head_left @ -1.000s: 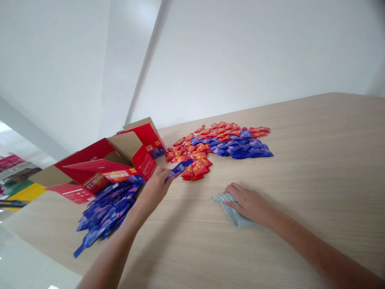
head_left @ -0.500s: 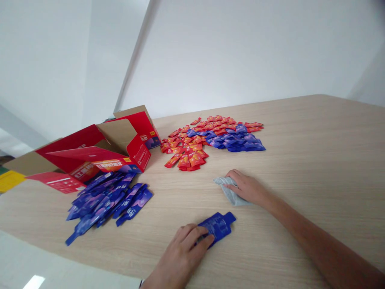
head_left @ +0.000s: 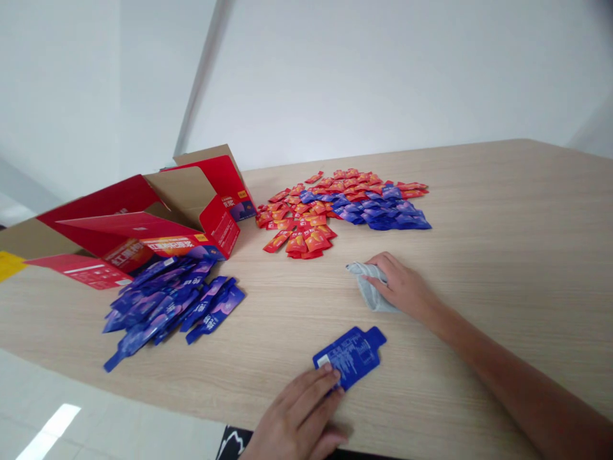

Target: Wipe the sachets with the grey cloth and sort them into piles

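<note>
— What sits farthest left?

— A red cardboard box [head_left: 143,220] lying on its side on the wooden table [head_left: 502,211], flaps open. Just in front of its mouth spreads a heap of blue pouches [head_left: 167,306].

— And in the middle?

— Near the table's front edge lies a single blue pouch [head_left: 352,354], flat, printed side up, spout pointing right. The left hand [head_left: 301,415] rests with its fingers stretched out flat, fingertips touching the pouch's near corner; it grips nothing. Farther back lies a spread of small red sachets [head_left: 301,220], with blue sachets [head_left: 383,214] along its right side.

— The other hand?

— The right hand [head_left: 402,287] lies palm down on a crumpled grey cloth [head_left: 368,287], fingers loosely curled over it, pressing it to the table. The two hands are apart.
</note>
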Tool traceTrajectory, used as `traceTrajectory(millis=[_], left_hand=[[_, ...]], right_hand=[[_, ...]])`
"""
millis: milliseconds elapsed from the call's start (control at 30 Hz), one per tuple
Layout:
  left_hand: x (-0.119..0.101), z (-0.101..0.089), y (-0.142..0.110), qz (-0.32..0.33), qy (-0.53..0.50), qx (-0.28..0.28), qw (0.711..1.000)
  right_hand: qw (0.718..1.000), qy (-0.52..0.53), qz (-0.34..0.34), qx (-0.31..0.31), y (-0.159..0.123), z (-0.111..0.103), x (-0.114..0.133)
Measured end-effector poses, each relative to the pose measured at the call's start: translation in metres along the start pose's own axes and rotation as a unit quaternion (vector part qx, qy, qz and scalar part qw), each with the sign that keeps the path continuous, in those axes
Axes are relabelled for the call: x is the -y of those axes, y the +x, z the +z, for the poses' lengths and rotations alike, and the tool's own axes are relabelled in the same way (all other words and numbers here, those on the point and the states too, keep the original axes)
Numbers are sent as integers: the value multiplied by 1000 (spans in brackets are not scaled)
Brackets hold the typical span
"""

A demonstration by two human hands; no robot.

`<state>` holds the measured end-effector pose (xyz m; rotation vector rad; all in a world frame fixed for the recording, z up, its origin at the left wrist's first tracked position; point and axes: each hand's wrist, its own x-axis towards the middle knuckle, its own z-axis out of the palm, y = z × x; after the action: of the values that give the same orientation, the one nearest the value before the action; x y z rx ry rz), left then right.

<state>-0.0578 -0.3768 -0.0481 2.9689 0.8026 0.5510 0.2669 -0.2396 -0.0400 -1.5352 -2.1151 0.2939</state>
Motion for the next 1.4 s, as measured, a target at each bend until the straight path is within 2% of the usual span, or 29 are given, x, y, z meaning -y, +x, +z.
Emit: traceTrajectory(millis=[100, 167, 200, 300, 367, 433, 500, 600, 667, 733, 800, 867, 933, 1033, 1133, 1200, 1300, 1400], left_hand=[[1, -1, 3, 6, -4, -1, 1000], [1, 0, 2, 17, -10, -1, 1000], [1, 1, 2, 21, -13, 1, 1000], [-2, 5, 0, 1, -35, 3, 999], [-3, 7, 0, -19, -49, -17, 998], [-3, 8, 3, -12, -45, -43, 998], [-3, 7, 6, 8, -33, -58, 998], [-1, 6, 10, 17, -28, -66, 997], [-1, 7, 10, 19, -31, -68, 997], [-2, 10, 10, 22, -31, -91, 995], [-4, 12, 9, 15, -35, -97, 995], [-7, 12, 8, -8, -50, -75, 996], [-9, 11, 8, -27, -65, -46, 996], [-9, 7, 9, -14, -64, -44, 997], [-7, 5, 10, -6, -65, -43, 997], [-6, 6, 10, -11, -71, -43, 996], [-8, 10, 9, -15, -75, -53, 996], [-11, 12, 8, -43, -91, -42, 994]], right_hand=[[999, 29, -12, -37, -8, -13, 25], [997, 51, -50, -23, -20, -16, 53], [995, 58, -75, 1, -28, -15, 69], [982, 28, -133, 133, -56, 0, 111], [970, -16, -153, 186, -68, 15, 123], [966, -46, -153, 202, -68, 27, 117], [972, -69, -128, 186, -56, 30, 96], [982, -113, -69, 135, -29, 17, 63], [987, -124, -48, 93, -19, 4, 57], [991, -98, -65, 59, -22, -2, 68], [990, -61, -114, 58, -38, 1, 90], [979, -56, -169, 95, -56, 11, 109], [968, -69, -197, 137, -68, 22, 115], [968, -104, -169, 152, -60, 25, 93], [973, -179, -83, 121, -33, 8, 60], [979, -174, -62, 83, -23, -6, 54], [989, -104, -96, 39, -35, -10, 76], [977, -64, -185, 81, -65, 8, 110]])
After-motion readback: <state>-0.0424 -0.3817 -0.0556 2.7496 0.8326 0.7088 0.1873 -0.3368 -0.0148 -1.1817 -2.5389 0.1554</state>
